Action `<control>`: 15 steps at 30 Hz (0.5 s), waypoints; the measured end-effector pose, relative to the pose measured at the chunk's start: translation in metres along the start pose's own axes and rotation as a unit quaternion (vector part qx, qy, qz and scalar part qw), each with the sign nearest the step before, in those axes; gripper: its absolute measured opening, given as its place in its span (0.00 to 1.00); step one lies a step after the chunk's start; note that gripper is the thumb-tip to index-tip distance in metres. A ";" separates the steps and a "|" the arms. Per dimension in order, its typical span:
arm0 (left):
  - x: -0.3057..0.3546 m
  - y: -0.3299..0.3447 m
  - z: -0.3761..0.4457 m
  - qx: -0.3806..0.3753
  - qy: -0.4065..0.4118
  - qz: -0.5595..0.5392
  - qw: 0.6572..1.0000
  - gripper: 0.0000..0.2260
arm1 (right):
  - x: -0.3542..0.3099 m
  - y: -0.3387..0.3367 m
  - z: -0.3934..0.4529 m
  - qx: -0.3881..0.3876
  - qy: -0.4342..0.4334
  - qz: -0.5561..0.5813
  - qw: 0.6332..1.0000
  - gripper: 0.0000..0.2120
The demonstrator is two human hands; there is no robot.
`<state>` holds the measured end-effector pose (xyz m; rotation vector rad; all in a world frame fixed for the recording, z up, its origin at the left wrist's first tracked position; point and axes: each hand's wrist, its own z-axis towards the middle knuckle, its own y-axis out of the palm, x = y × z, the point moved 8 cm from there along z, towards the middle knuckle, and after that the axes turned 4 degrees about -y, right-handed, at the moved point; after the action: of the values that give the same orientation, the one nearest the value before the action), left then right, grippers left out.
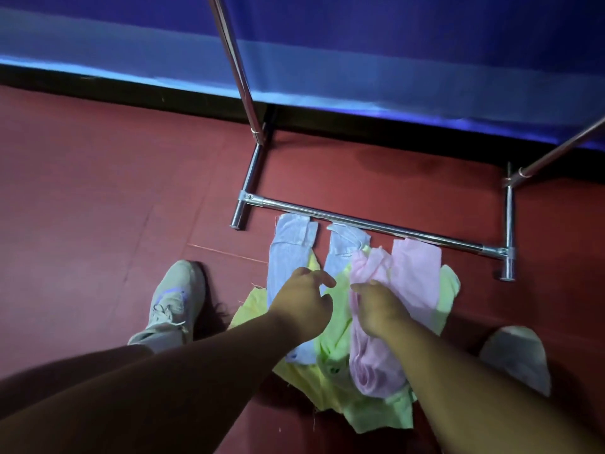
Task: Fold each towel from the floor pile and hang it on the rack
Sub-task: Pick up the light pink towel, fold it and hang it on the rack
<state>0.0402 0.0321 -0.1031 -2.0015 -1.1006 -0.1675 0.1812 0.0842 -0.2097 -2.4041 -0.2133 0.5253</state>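
Observation:
Towels lie heaped on the red floor in front of the chrome rack's bottom bar. Two long light blue towels lie side by side, and a flat pink towel is to their right. Yellow-green towels are spread underneath. My right hand grips a bunched pink towel near its upper end. My left hand hovers over the blue and yellow-green cloth with loosely curled fingers, holding nothing I can see. The rack's top rail is out of view.
The rack's two uprights rise at the left and far right, with its feet on the floor. A blue wall with a dark skirting stands behind. My shoes flank the pile on either side.

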 end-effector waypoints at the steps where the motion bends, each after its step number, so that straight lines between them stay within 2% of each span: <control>1: -0.002 -0.001 0.002 0.002 -0.006 -0.003 1.000 0.15 | 0.000 0.004 0.002 -0.017 0.014 -0.016 1.000 0.16; 5: -0.012 -0.010 -0.004 0.014 -0.052 -0.045 0.998 0.14 | -0.005 0.005 -0.002 -0.041 0.028 -0.045 0.998 0.17; 9: -0.013 -0.016 -0.022 0.014 -0.072 -0.072 0.995 0.13 | -0.009 0.011 -0.014 -0.046 0.024 0.038 0.998 0.27; 12: -0.010 -0.015 -0.034 0.002 -0.056 -0.077 0.995 0.12 | -0.007 0.015 -0.012 -0.014 0.058 0.065 0.996 0.20; 15: -0.010 -0.019 -0.036 0.011 -0.051 -0.062 0.997 0.12 | -0.013 0.009 -0.015 0.080 0.078 0.138 0.984 0.15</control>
<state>0.0290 0.0048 -0.0726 -1.9421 -1.2868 -0.1182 0.1759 0.0648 -0.2009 -2.3136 0.2265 0.4562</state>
